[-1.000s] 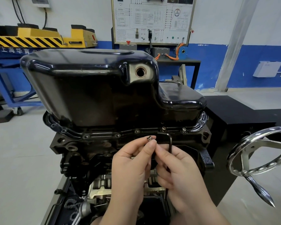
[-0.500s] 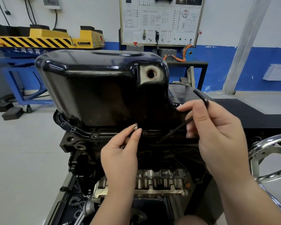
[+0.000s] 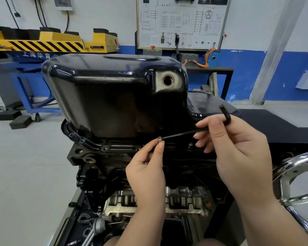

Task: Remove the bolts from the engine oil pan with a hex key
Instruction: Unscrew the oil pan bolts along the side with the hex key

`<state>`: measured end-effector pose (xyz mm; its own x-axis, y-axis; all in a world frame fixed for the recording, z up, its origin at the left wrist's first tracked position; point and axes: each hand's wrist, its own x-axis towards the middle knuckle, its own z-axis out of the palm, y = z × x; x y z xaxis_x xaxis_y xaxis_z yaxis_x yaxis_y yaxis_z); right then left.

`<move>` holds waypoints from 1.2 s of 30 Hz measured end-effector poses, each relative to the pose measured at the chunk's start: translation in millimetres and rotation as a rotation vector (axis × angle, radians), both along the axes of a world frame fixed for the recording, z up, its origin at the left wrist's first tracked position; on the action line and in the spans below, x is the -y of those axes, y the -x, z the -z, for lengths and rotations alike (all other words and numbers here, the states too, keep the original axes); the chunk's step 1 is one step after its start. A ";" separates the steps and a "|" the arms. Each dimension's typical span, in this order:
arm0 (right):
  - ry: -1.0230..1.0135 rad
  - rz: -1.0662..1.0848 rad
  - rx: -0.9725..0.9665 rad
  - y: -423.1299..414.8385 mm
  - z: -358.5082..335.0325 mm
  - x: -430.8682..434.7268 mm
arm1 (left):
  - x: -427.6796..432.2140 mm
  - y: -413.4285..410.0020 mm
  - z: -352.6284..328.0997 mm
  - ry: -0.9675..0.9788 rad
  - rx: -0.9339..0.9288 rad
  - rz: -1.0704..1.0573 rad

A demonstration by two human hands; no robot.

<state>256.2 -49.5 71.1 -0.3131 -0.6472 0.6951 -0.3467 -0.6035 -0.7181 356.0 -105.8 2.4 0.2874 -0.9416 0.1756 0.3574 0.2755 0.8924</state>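
A glossy black oil pan (image 3: 114, 96) sits upside down on top of the engine block (image 3: 100, 174), with a round drain hole (image 3: 168, 80) at its upper right. Several bolts (image 3: 105, 148) remain along its front flange. My left hand (image 3: 148, 173) pinches a small loose bolt (image 3: 159, 139) between thumb and forefinger, just in front of the flange. My right hand (image 3: 238, 150) grips the black L-shaped hex key (image 3: 185, 133); its long arm points left and its tip meets the head of the held bolt.
A chrome handwheel (image 3: 297, 178) sticks out at the right edge. A black bench (image 3: 274, 125) stands behind the engine on the right. A ratchet (image 3: 96, 226) lies in the tray below. A yellow-and-black lift (image 3: 48, 43) and a wiring display board (image 3: 181, 23) line the back wall.
My right hand pulled away to the right with the hex key, then turned it so the long arm's tip now meets the bolt held by my left hand.
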 end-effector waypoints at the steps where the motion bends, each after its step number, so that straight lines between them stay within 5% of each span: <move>1: 0.001 0.001 -0.015 0.2 -0.6 1.0 | 0.6 1.4 0.2 -0.003 -0.010 0.000; 10: 0.012 0.039 -0.162 3.3 0.5 6.3 | 1.9 4.3 2.2 0.020 0.012 -0.032; 24: -0.088 0.095 -0.650 -8.8 -52.9 31.1 | 1.9 -7.3 -2.6 0.022 0.165 -0.004; 36: -0.191 0.069 -0.712 -9.6 -67.7 37.6 | -3.4 -30.1 2.3 0.050 0.245 -0.061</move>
